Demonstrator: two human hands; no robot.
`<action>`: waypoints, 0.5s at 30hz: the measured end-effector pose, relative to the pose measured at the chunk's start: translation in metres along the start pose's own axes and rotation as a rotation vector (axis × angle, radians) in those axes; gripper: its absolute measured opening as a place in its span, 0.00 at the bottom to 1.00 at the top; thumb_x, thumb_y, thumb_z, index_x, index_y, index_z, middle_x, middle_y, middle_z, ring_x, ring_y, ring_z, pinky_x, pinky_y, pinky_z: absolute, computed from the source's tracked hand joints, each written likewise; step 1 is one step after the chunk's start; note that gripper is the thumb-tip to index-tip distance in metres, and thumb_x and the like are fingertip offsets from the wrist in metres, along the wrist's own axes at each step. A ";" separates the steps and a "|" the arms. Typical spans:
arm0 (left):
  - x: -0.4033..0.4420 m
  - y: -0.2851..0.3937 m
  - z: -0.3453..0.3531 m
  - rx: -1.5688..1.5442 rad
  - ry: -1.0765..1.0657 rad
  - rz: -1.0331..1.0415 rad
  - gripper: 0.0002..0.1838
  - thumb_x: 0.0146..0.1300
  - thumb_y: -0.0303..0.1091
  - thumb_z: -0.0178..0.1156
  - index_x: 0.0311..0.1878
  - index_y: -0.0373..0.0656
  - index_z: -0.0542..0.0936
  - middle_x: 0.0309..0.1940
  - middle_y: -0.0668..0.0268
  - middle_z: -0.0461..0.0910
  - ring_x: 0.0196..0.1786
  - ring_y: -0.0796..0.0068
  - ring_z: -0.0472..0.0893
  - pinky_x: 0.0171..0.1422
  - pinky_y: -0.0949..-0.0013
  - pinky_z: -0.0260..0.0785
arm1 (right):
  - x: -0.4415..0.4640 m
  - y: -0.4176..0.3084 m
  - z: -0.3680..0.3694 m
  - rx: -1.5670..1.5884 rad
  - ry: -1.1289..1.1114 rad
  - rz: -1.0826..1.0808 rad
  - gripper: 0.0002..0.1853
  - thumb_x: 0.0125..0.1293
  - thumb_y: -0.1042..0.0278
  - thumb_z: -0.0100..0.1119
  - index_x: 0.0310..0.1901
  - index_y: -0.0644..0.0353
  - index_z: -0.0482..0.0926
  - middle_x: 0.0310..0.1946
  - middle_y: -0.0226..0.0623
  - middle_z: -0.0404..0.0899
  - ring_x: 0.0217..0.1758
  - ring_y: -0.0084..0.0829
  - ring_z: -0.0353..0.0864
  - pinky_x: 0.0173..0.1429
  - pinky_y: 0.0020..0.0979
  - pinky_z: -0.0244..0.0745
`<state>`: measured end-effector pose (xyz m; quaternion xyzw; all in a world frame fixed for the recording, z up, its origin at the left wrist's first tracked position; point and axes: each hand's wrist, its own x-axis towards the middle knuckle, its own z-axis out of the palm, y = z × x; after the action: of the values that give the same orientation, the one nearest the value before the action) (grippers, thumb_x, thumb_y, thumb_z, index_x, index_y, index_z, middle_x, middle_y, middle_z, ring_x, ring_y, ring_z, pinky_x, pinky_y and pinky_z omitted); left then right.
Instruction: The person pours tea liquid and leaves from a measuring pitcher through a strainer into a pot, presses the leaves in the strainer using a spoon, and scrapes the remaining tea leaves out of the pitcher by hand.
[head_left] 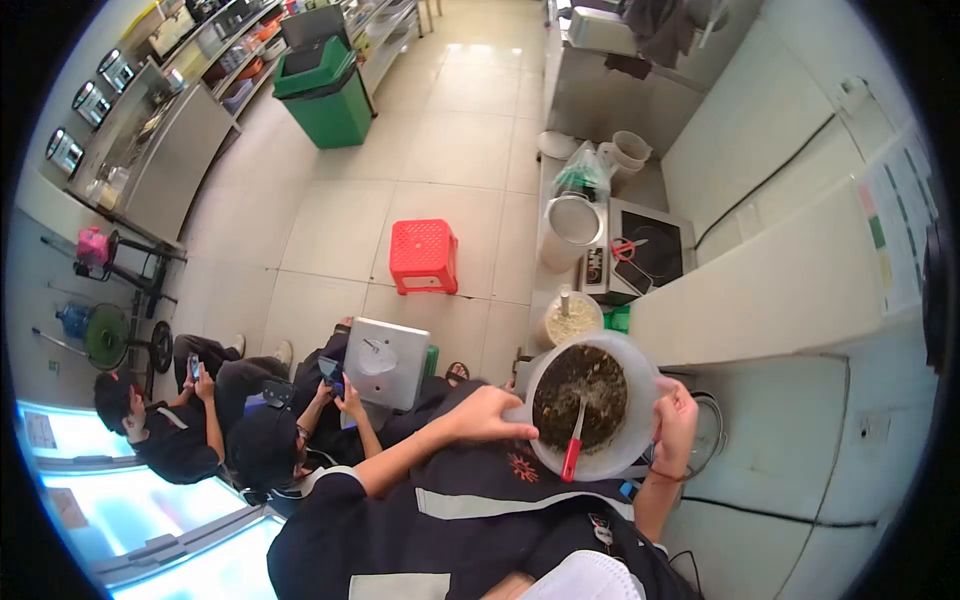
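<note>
A whitish, see-through plastic tub (640,425) is held in front of my body, seen from above. A dark, chopped, leafy-looking mass (560,405) fills its lower part. Stuck in that mass is a utensil with a metal shaft and red handle (572,458); its buried end is hidden. My left hand (488,414) grips the tub's left side, thumb at the rim. On the opposite side, my right hand (676,412) is closed on the tub's edge, its fingertips partly hidden.
Beyond the tub stand a container of pale bits (572,318), a tall pale container (572,232) and a cooktop (645,245) with red-handled scissors (628,248). A red stool (423,256) and green bin (325,95) stand on the floor. Two people with phones sit at left.
</note>
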<state>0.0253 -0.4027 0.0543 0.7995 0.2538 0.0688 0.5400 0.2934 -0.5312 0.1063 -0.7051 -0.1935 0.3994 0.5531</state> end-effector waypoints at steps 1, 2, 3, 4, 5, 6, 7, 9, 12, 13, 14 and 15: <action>0.008 -0.007 -0.003 -0.048 0.062 -0.005 0.36 0.49 0.64 0.56 0.19 0.30 0.72 0.15 0.46 0.69 0.23 0.50 0.73 0.30 0.58 0.63 | 0.017 -0.013 0.010 -0.017 -0.011 -0.006 0.14 0.52 0.78 0.47 0.41 0.66 0.75 0.18 0.21 0.66 0.13 0.10 0.55 0.14 0.15 0.46; 0.013 -0.011 -0.006 -0.098 0.111 -0.028 0.36 0.50 0.64 0.56 0.20 0.30 0.73 0.16 0.47 0.70 0.24 0.50 0.74 0.31 0.59 0.64 | 0.028 -0.023 0.019 -0.035 -0.018 -0.021 0.14 0.51 0.79 0.47 0.41 0.66 0.75 0.17 0.21 0.66 0.12 0.10 0.55 0.14 0.14 0.46; 0.023 -0.011 -0.015 -0.149 0.160 -0.049 0.36 0.50 0.64 0.55 0.21 0.30 0.74 0.16 0.47 0.71 0.24 0.51 0.74 0.31 0.60 0.65 | 0.045 -0.031 0.026 -0.038 -0.026 -0.023 0.14 0.51 0.79 0.47 0.41 0.66 0.75 0.17 0.21 0.66 0.12 0.10 0.55 0.14 0.14 0.46; 0.034 -0.010 -0.026 -0.148 0.168 -0.046 0.36 0.50 0.64 0.55 0.21 0.30 0.74 0.16 0.47 0.71 0.24 0.51 0.74 0.31 0.60 0.65 | 0.063 -0.037 0.033 -0.014 -0.064 -0.046 0.15 0.50 0.80 0.46 0.41 0.67 0.75 0.19 0.22 0.68 0.14 0.10 0.57 0.15 0.15 0.48; 0.042 -0.006 -0.037 -0.164 0.182 -0.122 0.36 0.51 0.64 0.55 0.22 0.30 0.76 0.17 0.49 0.73 0.24 0.54 0.76 0.32 0.61 0.66 | 0.080 -0.044 0.040 0.008 -0.099 -0.066 0.16 0.49 0.81 0.46 0.41 0.67 0.75 0.21 0.24 0.71 0.16 0.10 0.60 0.16 0.15 0.51; 0.051 -0.004 -0.048 -0.181 0.191 -0.197 0.35 0.51 0.64 0.54 0.24 0.31 0.77 0.18 0.51 0.75 0.24 0.57 0.77 0.33 0.63 0.67 | 0.096 -0.048 0.051 0.000 -0.096 -0.114 0.14 0.50 0.79 0.47 0.41 0.65 0.75 0.16 0.20 0.65 0.10 0.10 0.53 0.12 0.15 0.45; 0.062 -0.006 -0.059 -0.179 0.191 -0.189 0.35 0.51 0.64 0.54 0.24 0.31 0.77 0.18 0.51 0.75 0.24 0.57 0.77 0.33 0.63 0.67 | 0.111 -0.054 0.060 0.000 -0.093 -0.121 0.14 0.50 0.79 0.47 0.41 0.65 0.75 0.16 0.20 0.65 0.10 0.10 0.53 0.12 0.15 0.45; 0.077 -0.015 -0.079 -0.211 0.125 -0.354 0.33 0.53 0.63 0.54 0.25 0.33 0.80 0.19 0.57 0.78 0.25 0.65 0.78 0.34 0.66 0.68 | 0.137 -0.063 0.075 -0.006 -0.154 -0.080 0.14 0.50 0.79 0.47 0.40 0.65 0.76 0.17 0.20 0.66 0.11 0.09 0.54 0.12 0.15 0.46; 0.118 -0.047 -0.120 -0.249 0.090 -0.386 0.30 0.54 0.59 0.54 0.23 0.34 0.80 0.17 0.60 0.77 0.24 0.71 0.78 0.33 0.67 0.68 | 0.188 -0.070 0.106 0.039 -0.163 -0.078 0.14 0.50 0.80 0.48 0.40 0.65 0.76 0.16 0.19 0.66 0.10 0.09 0.54 0.12 0.15 0.46; 0.129 -0.060 -0.132 -0.289 0.090 -0.409 0.29 0.54 0.57 0.54 0.23 0.34 0.80 0.16 0.60 0.77 0.24 0.71 0.78 0.32 0.68 0.68 | 0.200 -0.074 0.119 0.065 -0.131 -0.069 0.14 0.50 0.80 0.48 0.40 0.65 0.76 0.16 0.19 0.66 0.11 0.09 0.54 0.12 0.15 0.46; 0.140 -0.073 -0.147 -0.292 0.080 -0.392 0.26 0.53 0.54 0.55 0.23 0.34 0.80 0.16 0.61 0.77 0.24 0.72 0.78 0.32 0.68 0.68 | 0.214 -0.075 0.127 0.082 -0.091 -0.067 0.14 0.50 0.80 0.48 0.40 0.65 0.76 0.16 0.19 0.66 0.11 0.09 0.54 0.12 0.15 0.46; 0.150 -0.089 -0.158 -0.274 0.040 -0.385 0.26 0.53 0.54 0.55 0.23 0.34 0.80 0.16 0.61 0.77 0.24 0.72 0.78 0.32 0.68 0.68 | 0.229 -0.078 0.137 0.051 -0.091 -0.044 0.15 0.50 0.81 0.47 0.40 0.65 0.77 0.17 0.20 0.68 0.14 0.09 0.58 0.15 0.15 0.50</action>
<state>0.0648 -0.1742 0.0137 0.6541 0.4004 0.0142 0.6416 0.3387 -0.2574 0.0894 -0.6674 -0.2237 0.4235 0.5702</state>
